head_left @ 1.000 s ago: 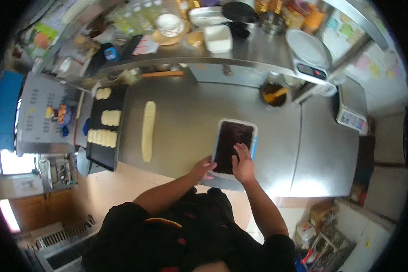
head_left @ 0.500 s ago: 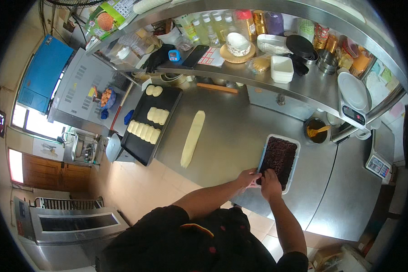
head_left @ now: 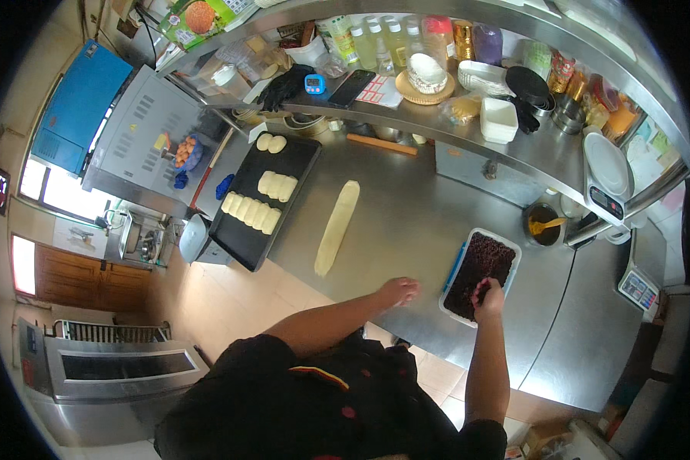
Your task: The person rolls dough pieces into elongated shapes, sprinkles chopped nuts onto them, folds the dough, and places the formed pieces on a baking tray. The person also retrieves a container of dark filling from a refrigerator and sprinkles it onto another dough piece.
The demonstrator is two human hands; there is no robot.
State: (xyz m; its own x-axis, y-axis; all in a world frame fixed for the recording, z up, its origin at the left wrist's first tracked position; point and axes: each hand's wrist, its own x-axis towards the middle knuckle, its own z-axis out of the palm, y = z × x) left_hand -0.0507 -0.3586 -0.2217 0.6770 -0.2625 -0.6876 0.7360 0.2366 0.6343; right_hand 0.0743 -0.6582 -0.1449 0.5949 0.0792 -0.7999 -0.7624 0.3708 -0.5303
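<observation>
A white rectangular tub (head_left: pixel 451 308) with a blue side stands on the steel worktop, filled with dark purple, grainy filling (head_left: pixel 479 261) like cooked black rice. My right hand (head_left: pixel 489 297) reaches into its near right part, fingers curled round a clump of the filling. My left hand (head_left: pixel 399 292) hovers over the worktop to the left of the tub. Its fingers are loosely bent and a little blurred, and nothing shows in them. Farther left lies a long flat strip of pale dough (head_left: pixel 336 228), by itself on the steel.
A black baking tray (head_left: pixel 241 244) with several shaped dough pieces sits at the left. Along the back are a wooden rolling pin (head_left: pixel 382 145) and a steel pot (head_left: pixel 545 224) with a yellow utensil. A loaded shelf (head_left: pixel 437 126) overhangs; scales (head_left: pixel 638 284) stand at right.
My hands, together at the tub's left edge before, have separated. The left has drawn back leftward over the worktop; the right has moved right, into the filling. The whole view has shifted slightly.
</observation>
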